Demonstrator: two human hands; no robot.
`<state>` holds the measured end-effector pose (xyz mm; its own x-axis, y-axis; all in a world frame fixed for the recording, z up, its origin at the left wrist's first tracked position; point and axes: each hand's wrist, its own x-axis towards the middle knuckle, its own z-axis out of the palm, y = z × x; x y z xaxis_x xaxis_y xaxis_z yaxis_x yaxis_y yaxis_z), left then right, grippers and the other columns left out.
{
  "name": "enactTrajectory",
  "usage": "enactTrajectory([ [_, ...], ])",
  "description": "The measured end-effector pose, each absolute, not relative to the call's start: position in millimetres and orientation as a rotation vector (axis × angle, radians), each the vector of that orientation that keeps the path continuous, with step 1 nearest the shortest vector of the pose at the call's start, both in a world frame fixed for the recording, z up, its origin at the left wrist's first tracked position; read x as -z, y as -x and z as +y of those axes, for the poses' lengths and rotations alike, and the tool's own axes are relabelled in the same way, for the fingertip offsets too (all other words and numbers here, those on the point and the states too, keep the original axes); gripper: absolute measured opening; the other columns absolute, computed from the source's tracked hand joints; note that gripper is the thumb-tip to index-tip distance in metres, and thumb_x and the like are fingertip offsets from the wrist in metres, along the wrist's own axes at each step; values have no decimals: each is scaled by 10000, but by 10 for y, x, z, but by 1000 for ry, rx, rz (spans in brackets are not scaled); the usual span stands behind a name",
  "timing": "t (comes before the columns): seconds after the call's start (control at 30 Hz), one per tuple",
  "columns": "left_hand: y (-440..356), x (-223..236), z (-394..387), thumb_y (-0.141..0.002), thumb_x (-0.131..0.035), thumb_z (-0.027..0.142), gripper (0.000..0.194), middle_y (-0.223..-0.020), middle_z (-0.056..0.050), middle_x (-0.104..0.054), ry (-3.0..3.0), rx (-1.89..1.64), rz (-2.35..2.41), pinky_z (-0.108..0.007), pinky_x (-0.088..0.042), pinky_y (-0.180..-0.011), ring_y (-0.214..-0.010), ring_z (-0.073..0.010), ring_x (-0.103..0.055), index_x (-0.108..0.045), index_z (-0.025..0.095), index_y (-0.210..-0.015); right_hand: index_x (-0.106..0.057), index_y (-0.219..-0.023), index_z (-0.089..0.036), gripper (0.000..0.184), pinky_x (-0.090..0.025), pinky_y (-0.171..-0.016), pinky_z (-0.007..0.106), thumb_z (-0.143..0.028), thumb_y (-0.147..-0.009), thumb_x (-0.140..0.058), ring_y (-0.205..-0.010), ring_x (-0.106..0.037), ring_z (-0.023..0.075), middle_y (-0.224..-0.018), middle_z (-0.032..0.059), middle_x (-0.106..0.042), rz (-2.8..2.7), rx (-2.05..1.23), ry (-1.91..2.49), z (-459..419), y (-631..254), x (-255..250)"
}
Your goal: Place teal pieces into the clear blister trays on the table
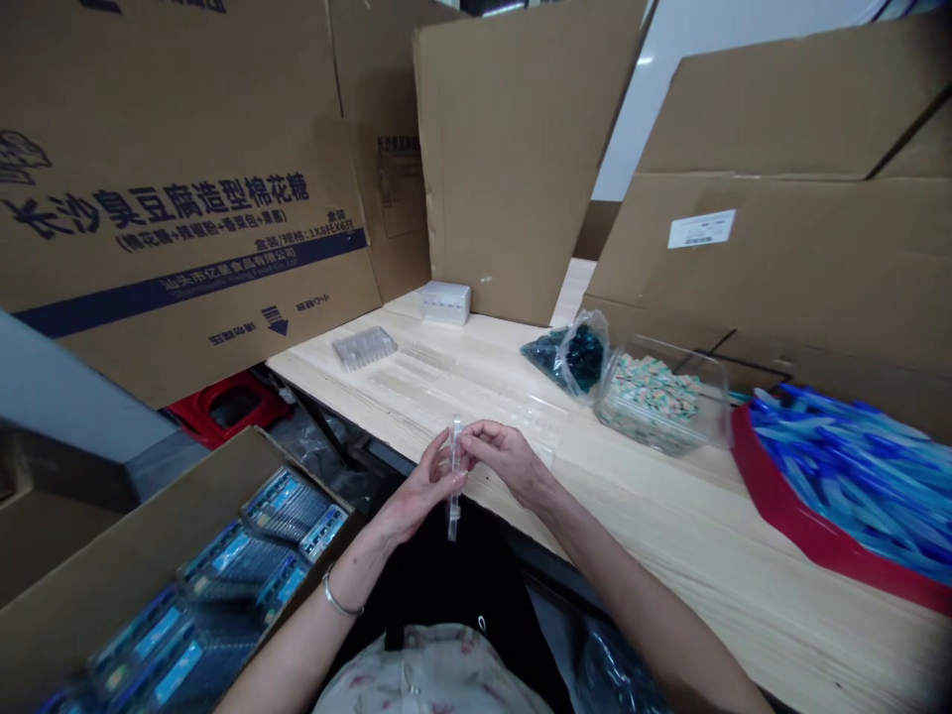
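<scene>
I'm watching the left hand [425,493] pinching a slim clear plastic case [453,522] between its thumb and bent fingers, at the near edge of the wooden table [669,526]. The right hand [513,464] is bringing its curled, nearly closed fingers against the case's upper part — I can't tell whether they're gripping anything. Farther right, a clear tub [718,409] is holding small pale pieces [654,385] — and a red tray [789,518] is holding blue strips [855,456].
</scene>
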<state>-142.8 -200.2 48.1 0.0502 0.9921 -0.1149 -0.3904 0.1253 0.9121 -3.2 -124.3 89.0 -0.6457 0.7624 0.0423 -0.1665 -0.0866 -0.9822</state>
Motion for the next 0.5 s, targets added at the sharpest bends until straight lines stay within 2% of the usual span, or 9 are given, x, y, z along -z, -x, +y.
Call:
enactTrajectory([
  [0.2,1424,-459,-2006,-740,-672,296,685,-1362,-103,-421,-840,-1256,967,-382,-354,-956,-1236,-258,-393,-363,295,-1351,-590,-742,-142,209,-441,-629,252,-347,-742,-636,-598,-544,95,-650,-8,-607,-1505,-1824,640,-1229,27,-862],
  [0.33,1404,-483,-2009,-764,-640,330,658,-1357,-104,-423,-787,-1256,957,-358,-426,-858,-1234,-266,-384,-349,305,-1354,-580,-763,-146,190,-436,-632,253,-335,-776,-596,-602,-546,99,-654,-5,-603,-1486,-1837,619,-1218,33,-823],
  [0.5,1415,-548,-2001,-784,-606,357,587,-1258,-124,-513,-712,-1244,883,-355,-473,-781,-1162,-279,-460,-395,256,-1322,-559,-771,-159,194,-435,-643,263,-351,-781,-583,-594,-537,103,-637,-12,-584,-1422,-1815,616,-1179,5,-761],
])
